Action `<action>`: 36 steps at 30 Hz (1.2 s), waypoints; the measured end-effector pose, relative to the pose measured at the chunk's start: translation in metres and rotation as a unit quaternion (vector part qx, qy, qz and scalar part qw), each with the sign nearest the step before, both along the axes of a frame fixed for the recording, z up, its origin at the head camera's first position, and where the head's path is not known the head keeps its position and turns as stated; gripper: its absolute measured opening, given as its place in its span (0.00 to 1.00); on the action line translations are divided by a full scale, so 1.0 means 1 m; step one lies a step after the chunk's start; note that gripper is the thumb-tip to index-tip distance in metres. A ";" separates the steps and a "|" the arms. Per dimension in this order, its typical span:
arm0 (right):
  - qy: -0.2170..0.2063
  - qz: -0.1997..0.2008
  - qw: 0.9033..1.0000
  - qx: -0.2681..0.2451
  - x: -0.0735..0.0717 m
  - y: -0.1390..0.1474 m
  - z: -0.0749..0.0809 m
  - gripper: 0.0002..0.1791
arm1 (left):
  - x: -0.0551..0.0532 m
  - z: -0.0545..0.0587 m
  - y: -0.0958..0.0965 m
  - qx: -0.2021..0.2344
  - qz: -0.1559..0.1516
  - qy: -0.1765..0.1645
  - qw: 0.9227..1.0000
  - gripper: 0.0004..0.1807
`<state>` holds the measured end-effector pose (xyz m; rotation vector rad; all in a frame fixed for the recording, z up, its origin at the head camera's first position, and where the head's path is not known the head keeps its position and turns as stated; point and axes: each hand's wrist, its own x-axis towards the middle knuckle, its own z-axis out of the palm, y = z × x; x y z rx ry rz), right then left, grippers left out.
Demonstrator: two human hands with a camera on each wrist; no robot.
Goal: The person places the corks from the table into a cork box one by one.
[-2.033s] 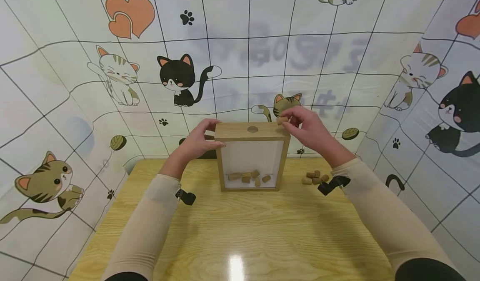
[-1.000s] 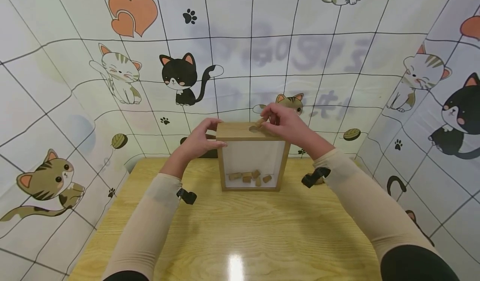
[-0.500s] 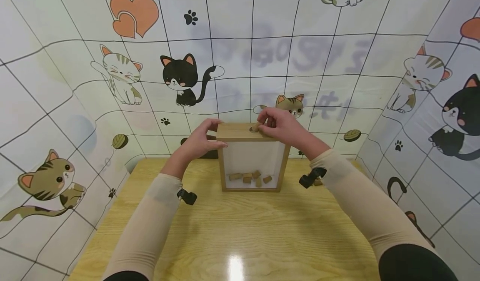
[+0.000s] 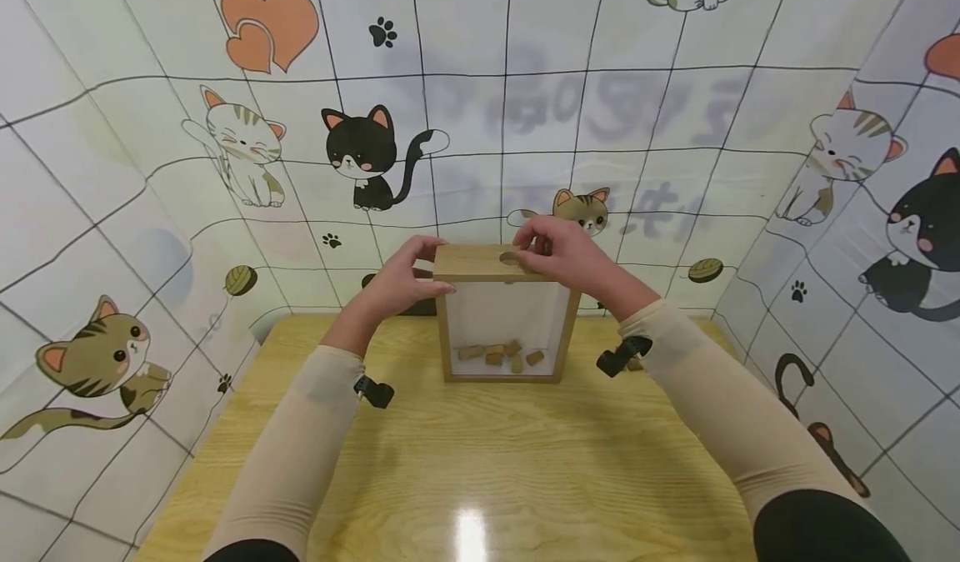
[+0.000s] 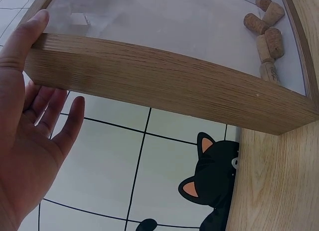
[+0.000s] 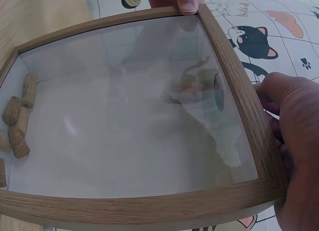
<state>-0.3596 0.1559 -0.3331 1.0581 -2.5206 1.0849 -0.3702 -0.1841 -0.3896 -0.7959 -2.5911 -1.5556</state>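
A shallow wooden shadow box (image 4: 502,328) with a clear front stands upright on the table, a round hole (image 4: 509,258) in its top. Several corks (image 4: 493,355) lie along its bottom. My left hand (image 4: 397,283) grips the upper left corner, thumb in front and fingers behind, as the left wrist view shows. Above the top board my right hand (image 4: 558,249) has its fingers bent right beside the hole, with no cork visible between them. In the right wrist view a blurred cork (image 6: 204,86) is inside the box just below the hole.
More corks (image 4: 634,364) lie on the wooden table (image 4: 480,454) at the right, mostly hidden by the right wrist camera (image 4: 624,355). A cat-patterned sheet (image 4: 465,112) hangs close behind the box and along both sides.
My right hand has carried a cork leftward over the top to the hole and let it go; the cork has passed inside. My left hand has stayed on the corner.
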 end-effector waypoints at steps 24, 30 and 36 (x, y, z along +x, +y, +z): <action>-0.087 -0.188 0.978 0.010 0.028 0.138 -0.059 0.15 | -0.002 -0.002 0.000 0.002 0.003 -0.017 1.000 0.45; -0.129 -0.204 0.969 0.049 0.032 0.167 -0.096 0.16 | 0.000 0.000 0.002 -0.002 0.001 -0.017 1.000 0.46; -0.141 -0.203 0.968 0.047 0.035 0.172 -0.118 0.14 | 0.001 0.000 0.002 -0.008 0.007 -0.014 1.000 0.46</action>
